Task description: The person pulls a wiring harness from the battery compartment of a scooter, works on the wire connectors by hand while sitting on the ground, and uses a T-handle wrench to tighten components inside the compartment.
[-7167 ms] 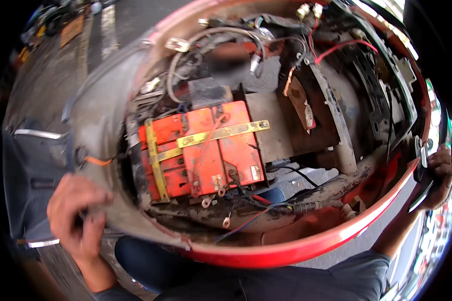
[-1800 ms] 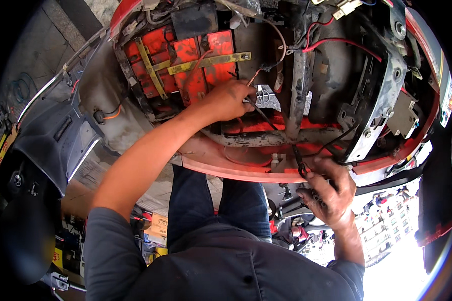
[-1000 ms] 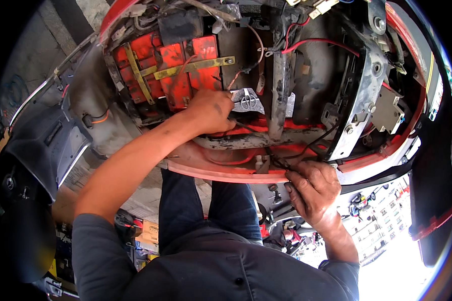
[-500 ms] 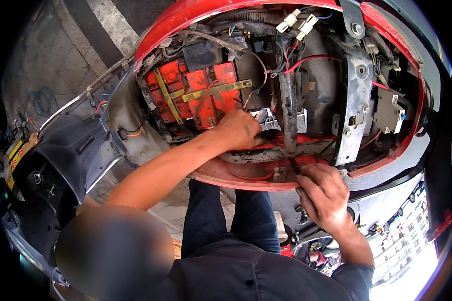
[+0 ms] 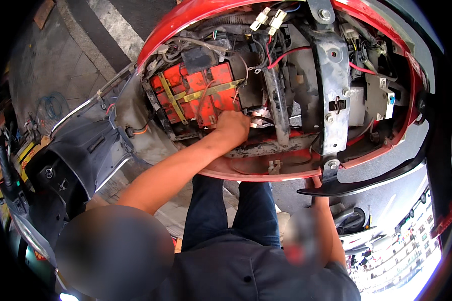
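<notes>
My left hand point(image 5: 234, 126) reaches down into the open body of a red scooter, just beside the red batteries point(image 5: 206, 95). Its fingers look curled, with their tips hidden below; what they hold cannot be made out. A dark cable-like piece point(image 5: 263, 119) lies close to the fingers, above a painted frame tube point(image 5: 271, 148). My right forearm point(image 5: 325, 215) rises to the red body panel point(image 5: 256, 175), next to a black curved bracket point(image 5: 361, 186). The right hand is hidden under or behind that panel, so its fingers do not show.
A brass-coloured strap point(image 5: 211, 93) crosses the batteries. Loose white connectors point(image 5: 268, 20) and a red cable point(image 5: 289, 54) hang near a black upright tube point(image 5: 276, 100). A wide metal crosspiece point(image 5: 334, 75) spans the body. A grey leg shield point(image 5: 93, 143) stands at left.
My right hand has left the panel's inner edge and gone down out of sight outside it. My left hand stays in the opening, slightly shifted. The whole view has shifted a little.
</notes>
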A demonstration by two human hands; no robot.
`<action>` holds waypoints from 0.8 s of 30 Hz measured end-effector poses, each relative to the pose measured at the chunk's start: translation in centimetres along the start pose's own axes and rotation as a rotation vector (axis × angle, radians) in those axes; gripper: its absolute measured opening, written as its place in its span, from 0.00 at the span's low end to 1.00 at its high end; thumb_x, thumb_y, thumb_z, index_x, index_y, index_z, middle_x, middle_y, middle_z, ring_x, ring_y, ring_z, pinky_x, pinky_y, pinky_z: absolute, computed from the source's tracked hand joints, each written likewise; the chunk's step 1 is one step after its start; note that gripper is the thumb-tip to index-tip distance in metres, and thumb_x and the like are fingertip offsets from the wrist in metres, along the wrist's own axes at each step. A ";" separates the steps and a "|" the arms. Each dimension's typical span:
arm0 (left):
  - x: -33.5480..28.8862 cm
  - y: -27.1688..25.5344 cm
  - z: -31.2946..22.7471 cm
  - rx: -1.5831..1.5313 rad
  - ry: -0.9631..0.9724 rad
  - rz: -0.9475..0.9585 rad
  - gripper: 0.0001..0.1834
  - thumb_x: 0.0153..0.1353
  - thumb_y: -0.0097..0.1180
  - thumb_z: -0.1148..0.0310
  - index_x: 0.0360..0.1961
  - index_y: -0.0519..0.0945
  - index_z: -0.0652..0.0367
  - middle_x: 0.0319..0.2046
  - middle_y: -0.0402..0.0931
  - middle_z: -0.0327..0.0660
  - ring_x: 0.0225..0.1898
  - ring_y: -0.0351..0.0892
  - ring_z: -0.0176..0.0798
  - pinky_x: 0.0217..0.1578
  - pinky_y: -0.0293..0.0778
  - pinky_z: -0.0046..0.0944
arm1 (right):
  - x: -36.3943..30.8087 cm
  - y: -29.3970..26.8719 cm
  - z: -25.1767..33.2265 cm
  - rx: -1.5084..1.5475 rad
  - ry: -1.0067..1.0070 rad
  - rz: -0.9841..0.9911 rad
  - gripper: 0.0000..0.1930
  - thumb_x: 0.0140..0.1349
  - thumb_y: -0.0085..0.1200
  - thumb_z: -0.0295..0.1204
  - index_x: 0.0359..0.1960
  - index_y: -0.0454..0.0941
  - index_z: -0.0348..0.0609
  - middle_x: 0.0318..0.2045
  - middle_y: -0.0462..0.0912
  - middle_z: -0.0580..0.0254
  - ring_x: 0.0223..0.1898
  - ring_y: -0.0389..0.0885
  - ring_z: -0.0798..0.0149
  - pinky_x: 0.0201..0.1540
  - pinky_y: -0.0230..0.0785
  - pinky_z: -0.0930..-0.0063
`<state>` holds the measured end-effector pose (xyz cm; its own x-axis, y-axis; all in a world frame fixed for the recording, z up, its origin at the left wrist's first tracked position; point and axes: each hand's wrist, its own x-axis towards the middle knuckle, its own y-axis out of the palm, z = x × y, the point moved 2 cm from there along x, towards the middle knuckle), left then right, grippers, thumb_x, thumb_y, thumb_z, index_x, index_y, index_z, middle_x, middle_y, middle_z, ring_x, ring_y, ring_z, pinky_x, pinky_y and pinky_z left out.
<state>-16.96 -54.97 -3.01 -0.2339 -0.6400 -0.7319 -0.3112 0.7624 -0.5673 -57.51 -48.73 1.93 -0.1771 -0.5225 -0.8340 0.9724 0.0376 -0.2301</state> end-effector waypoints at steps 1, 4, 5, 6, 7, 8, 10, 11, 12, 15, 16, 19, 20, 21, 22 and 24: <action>0.2 0.3 -0.6 0.027 -0.013 0.054 0.12 0.60 0.51 0.66 0.38 0.86 0.53 0.34 0.85 0.48 0.38 0.86 0.49 0.37 0.81 0.46 | 4.0 -2.2 -4.6 0.198 0.069 -0.016 0.14 0.63 0.56 0.30 0.51 0.75 0.48 0.42 0.81 0.67 0.35 0.80 0.68 0.37 0.74 0.71; 1.5 0.7 -1.8 0.025 -0.018 0.076 0.13 0.62 0.52 0.65 0.39 0.87 0.55 0.39 0.86 0.45 0.43 0.86 0.47 0.40 0.82 0.46 | 10.8 -2.4 -8.1 0.575 0.201 -0.090 0.14 0.64 0.56 0.31 0.50 0.75 0.48 0.41 0.81 0.67 0.35 0.80 0.68 0.36 0.74 0.71; 1.7 0.8 -2.1 0.024 -0.037 0.104 0.13 0.62 0.52 0.66 0.40 0.87 0.55 0.40 0.85 0.46 0.43 0.86 0.47 0.40 0.81 0.46 | 11.7 -2.6 -8.2 0.615 0.222 -0.102 0.13 0.64 0.56 0.32 0.50 0.75 0.48 0.41 0.81 0.67 0.35 0.80 0.68 0.36 0.74 0.71; 2.1 0.8 -2.4 0.022 -0.056 0.131 0.13 0.61 0.52 0.66 0.40 0.87 0.56 0.41 0.85 0.46 0.44 0.86 0.47 0.40 0.81 0.45 | 12.5 -2.7 -8.0 0.645 0.232 -0.115 0.13 0.64 0.56 0.32 0.49 0.75 0.48 0.41 0.81 0.67 0.35 0.80 0.68 0.36 0.74 0.71; 2.4 0.7 -2.6 0.020 -0.084 0.161 0.14 0.61 0.54 0.66 0.42 0.87 0.55 0.43 0.85 0.46 0.45 0.86 0.46 0.41 0.81 0.45 | 13.1 -3.1 -8.1 0.655 0.240 -0.119 0.13 0.64 0.56 0.32 0.49 0.75 0.48 0.41 0.81 0.66 0.35 0.80 0.68 0.36 0.74 0.71; 2.7 0.7 -2.9 0.020 -0.098 0.167 0.14 0.60 0.55 0.65 0.44 0.87 0.54 0.43 0.85 0.45 0.47 0.85 0.46 0.42 0.81 0.45 | 13.5 -3.5 -8.2 0.666 0.247 -0.124 0.13 0.64 0.56 0.33 0.49 0.75 0.48 0.40 0.81 0.66 0.34 0.80 0.68 0.36 0.74 0.71; 4.5 2.8 -3.5 -0.057 -0.119 0.147 0.14 0.60 0.55 0.64 0.44 0.86 0.53 0.44 0.85 0.45 0.46 0.85 0.47 0.43 0.80 0.47 | 14.1 -4.6 -8.2 0.665 0.261 -0.128 0.13 0.64 0.56 0.34 0.48 0.75 0.48 0.40 0.81 0.66 0.34 0.80 0.67 0.36 0.74 0.71; 5.6 3.9 -3.8 -0.094 -0.155 0.165 0.14 0.60 0.55 0.65 0.45 0.86 0.53 0.45 0.85 0.45 0.46 0.85 0.46 0.41 0.81 0.46 | 14.4 -5.3 -8.6 0.660 0.268 -0.129 0.12 0.64 0.56 0.34 0.48 0.75 0.48 0.40 0.81 0.66 0.34 0.80 0.67 0.36 0.74 0.71; 7.0 4.7 -4.3 -0.138 -0.190 0.179 0.14 0.61 0.54 0.66 0.46 0.86 0.53 0.47 0.84 0.44 0.46 0.85 0.45 0.39 0.81 0.46 | 14.5 -6.2 -8.5 0.653 0.275 -0.132 0.12 0.64 0.56 0.35 0.48 0.75 0.48 0.40 0.81 0.66 0.34 0.80 0.67 0.35 0.74 0.71; 12.5 10.7 -5.9 -0.119 -0.102 0.033 0.15 0.63 0.52 0.67 0.47 0.86 0.53 0.48 0.84 0.44 0.46 0.85 0.45 0.35 0.81 0.46 | 15.0 -7.6 -8.0 0.623 0.280 -0.131 0.12 0.64 0.56 0.36 0.47 0.75 0.49 0.39 0.81 0.66 0.34 0.80 0.67 0.35 0.74 0.71; 13.9 12.8 -5.7 -0.153 -0.104 0.028 0.15 0.63 0.52 0.66 0.46 0.86 0.53 0.47 0.84 0.44 0.45 0.85 0.45 0.35 0.81 0.47 | 14.7 -8.0 -7.9 0.620 0.286 -0.137 0.12 0.65 0.56 0.36 0.47 0.75 0.49 0.39 0.80 0.66 0.33 0.80 0.67 0.35 0.74 0.70; 13.6 11.0 -5.0 -0.178 -0.113 0.014 0.15 0.62 0.51 0.66 0.45 0.86 0.53 0.45 0.85 0.44 0.45 0.85 0.46 0.33 0.80 0.49 | 15.9 -8.9 -8.5 0.614 0.305 -0.128 0.12 0.65 0.56 0.37 0.46 0.75 0.49 0.38 0.80 0.66 0.33 0.80 0.66 0.35 0.74 0.70; 13.4 10.6 -4.6 -0.147 -0.102 0.007 0.15 0.62 0.51 0.66 0.45 0.86 0.52 0.44 0.85 0.44 0.44 0.85 0.46 0.34 0.80 0.49 | 16.3 -9.2 -8.5 0.604 0.314 -0.121 0.12 0.65 0.56 0.38 0.46 0.75 0.49 0.38 0.80 0.66 0.33 0.80 0.66 0.35 0.74 0.70; 13.2 10.4 -4.5 -0.185 -0.103 -0.029 0.15 0.61 0.52 0.66 0.45 0.86 0.53 0.45 0.84 0.45 0.45 0.85 0.46 0.35 0.80 0.49 | 15.9 -9.6 -8.6 0.605 0.318 -0.129 0.12 0.65 0.56 0.38 0.46 0.75 0.49 0.38 0.80 0.66 0.33 0.80 0.66 0.34 0.74 0.70; 13.0 10.2 -4.5 -0.224 -0.103 -0.064 0.15 0.60 0.52 0.65 0.45 0.86 0.54 0.45 0.84 0.46 0.45 0.85 0.47 0.37 0.80 0.49 | 15.9 -9.7 -8.8 0.606 0.318 -0.132 0.12 0.65 0.56 0.39 0.45 0.75 0.49 0.38 0.80 0.66 0.33 0.80 0.66 0.34 0.74 0.70; 12.7 10.0 -3.9 -0.217 0.056 -0.046 0.17 0.60 0.51 0.66 0.47 0.85 0.55 0.47 0.83 0.49 0.47 0.84 0.49 0.40 0.80 0.48 | 16.1 -9.3 -9.5 0.607 0.323 -0.127 0.12 0.65 0.56 0.40 0.45 0.75 0.50 0.37 0.80 0.66 0.32 0.80 0.66 0.34 0.74 0.70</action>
<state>-26.64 -55.85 -16.43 -0.2636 -0.6827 -0.6815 -0.5125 0.6976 -0.5006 -70.80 -49.36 -14.11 -0.2397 -0.2082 -0.9483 0.8371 -0.5391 -0.0932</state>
